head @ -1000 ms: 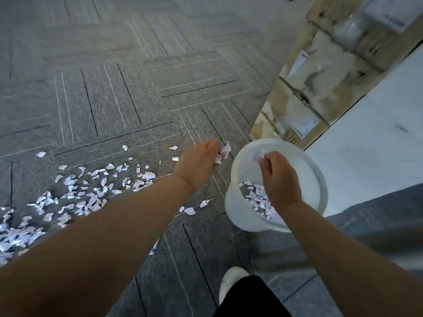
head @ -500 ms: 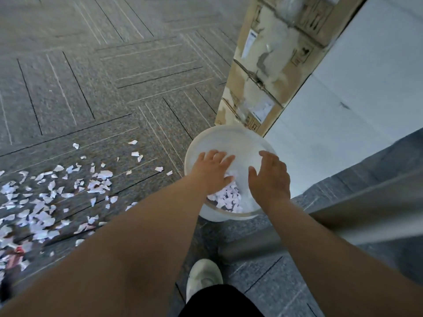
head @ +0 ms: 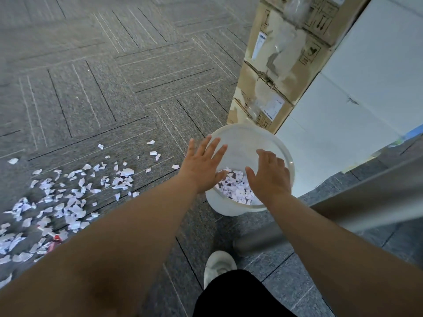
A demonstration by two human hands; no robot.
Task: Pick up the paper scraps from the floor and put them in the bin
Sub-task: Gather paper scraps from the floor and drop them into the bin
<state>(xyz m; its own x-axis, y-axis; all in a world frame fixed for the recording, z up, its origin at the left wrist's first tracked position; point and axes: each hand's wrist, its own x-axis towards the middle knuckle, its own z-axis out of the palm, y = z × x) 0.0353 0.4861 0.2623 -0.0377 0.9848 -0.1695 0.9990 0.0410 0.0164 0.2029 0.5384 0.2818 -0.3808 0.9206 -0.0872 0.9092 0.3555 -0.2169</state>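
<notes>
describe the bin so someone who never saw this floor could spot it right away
Find the stacked cardboard boxes against the white wall. At their foot stands the bin, under both open hands. It is the only round, see-through white tub, with paper scraps at its bottom.

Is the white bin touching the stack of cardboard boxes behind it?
Cannot tell. In the head view the bin's far rim overlaps the bottom of the cardboard boxes, hiding any gap or contact.
</notes>
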